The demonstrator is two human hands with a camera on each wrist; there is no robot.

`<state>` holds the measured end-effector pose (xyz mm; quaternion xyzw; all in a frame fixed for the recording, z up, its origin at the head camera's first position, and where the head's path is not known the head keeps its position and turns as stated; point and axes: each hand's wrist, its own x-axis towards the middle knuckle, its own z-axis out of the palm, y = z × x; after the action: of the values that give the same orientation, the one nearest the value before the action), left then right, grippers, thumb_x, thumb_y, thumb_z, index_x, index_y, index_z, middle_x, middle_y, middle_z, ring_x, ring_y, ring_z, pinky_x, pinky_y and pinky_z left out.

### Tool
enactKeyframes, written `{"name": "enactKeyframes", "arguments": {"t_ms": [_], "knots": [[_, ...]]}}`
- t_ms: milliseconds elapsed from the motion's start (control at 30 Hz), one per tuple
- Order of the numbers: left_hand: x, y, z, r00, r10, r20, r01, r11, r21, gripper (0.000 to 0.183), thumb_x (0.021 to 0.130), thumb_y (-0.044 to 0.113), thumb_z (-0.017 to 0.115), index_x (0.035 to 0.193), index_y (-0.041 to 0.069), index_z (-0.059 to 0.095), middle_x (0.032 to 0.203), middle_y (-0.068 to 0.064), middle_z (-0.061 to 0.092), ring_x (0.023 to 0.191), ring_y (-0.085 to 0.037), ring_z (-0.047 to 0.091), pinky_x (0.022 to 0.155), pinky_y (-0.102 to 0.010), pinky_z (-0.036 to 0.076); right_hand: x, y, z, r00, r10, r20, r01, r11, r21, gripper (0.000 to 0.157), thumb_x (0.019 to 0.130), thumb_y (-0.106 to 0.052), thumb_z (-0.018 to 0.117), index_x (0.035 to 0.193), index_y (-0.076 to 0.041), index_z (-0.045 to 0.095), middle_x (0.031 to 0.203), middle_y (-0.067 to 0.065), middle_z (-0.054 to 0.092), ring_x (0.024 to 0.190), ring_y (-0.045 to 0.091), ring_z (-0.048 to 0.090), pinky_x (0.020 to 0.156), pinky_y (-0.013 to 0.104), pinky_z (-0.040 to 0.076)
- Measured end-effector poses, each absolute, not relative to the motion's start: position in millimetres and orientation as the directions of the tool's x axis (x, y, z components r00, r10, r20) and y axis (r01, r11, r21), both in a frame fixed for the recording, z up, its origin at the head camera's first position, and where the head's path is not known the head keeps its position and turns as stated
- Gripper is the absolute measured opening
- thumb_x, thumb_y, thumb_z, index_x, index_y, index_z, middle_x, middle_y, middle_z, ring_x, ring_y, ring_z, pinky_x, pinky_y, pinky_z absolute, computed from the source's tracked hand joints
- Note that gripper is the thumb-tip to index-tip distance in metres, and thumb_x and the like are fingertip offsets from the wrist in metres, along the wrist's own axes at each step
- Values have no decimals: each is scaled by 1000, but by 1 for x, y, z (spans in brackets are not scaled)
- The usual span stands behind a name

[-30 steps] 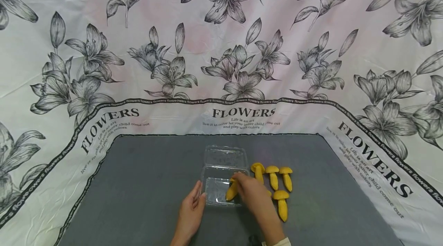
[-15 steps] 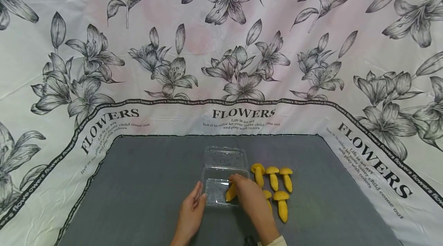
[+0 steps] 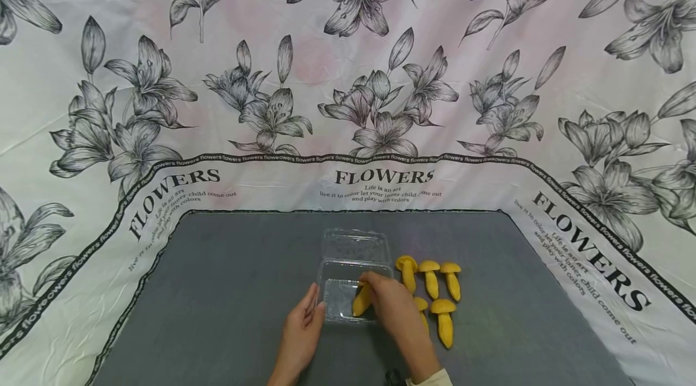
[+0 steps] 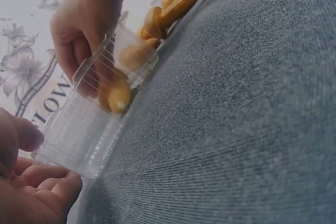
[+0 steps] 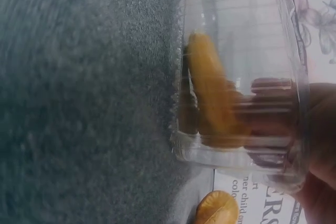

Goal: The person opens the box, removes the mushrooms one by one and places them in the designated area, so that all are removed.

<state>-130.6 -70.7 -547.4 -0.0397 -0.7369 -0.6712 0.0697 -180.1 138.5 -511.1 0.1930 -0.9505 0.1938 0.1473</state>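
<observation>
A clear plastic clamshell box (image 3: pixel 339 313) stands with its lid (image 3: pixel 356 247) folded back, away from me. My left hand (image 3: pixel 298 334) holds the box's left side, thumb and fingers at the edge in the left wrist view. Inside the box, my right hand (image 3: pixel 388 304) grips a yellow mushroom (image 3: pixel 361 302) by its cap end. Through the clear wall in the right wrist view, the mushroom's stem (image 5: pixel 207 72) slants to the box bottom, the fingers (image 5: pixel 273 111) around its other end. Part of the cap is hidden by the hand.
Several more yellow mushrooms (image 3: pixel 445 322) lie in two rows right of the box, one partly behind my right wrist. The grey table (image 3: pixel 234 277) meets a white flower-printed cloth (image 3: pixel 272 186) at the back. A small dark object (image 3: pixel 394 377) shows near my right sleeve.
My right hand and forearm have shifted slightly left with the mushroom, uncovering more of one mushroom beside the wrist. My left hand stays on the box.
</observation>
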Motion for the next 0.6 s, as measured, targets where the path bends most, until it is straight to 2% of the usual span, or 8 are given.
{"name": "enactKeyframes", "arguments": {"t_ms": [233, 600], "knots": [[-131, -70, -546, -987, -39, 154, 150, 104, 983, 53, 108, 7, 61, 154, -14, 42, 157, -30, 45, 145, -42, 46, 114, -48, 46, -180, 138, -511, -882, -308, 357, -417, 863, -285, 21, 95, -6, 80, 112, -17, 75, 99, 1, 80, 81, 19, 75, 66, 36, 62], [-130, -70, -546, -989, -46, 138, 132, 128, 983, 53, 109, 8, 61, 154, -13, 43, 157, -29, 46, 145, -41, 47, 113, -48, 47, -181, 139, -509, -897, -316, 310, -414, 848, -331, 25, 91, -9, 83, 114, -15, 76, 99, 1, 79, 80, 16, 74, 65, 34, 61]]}}
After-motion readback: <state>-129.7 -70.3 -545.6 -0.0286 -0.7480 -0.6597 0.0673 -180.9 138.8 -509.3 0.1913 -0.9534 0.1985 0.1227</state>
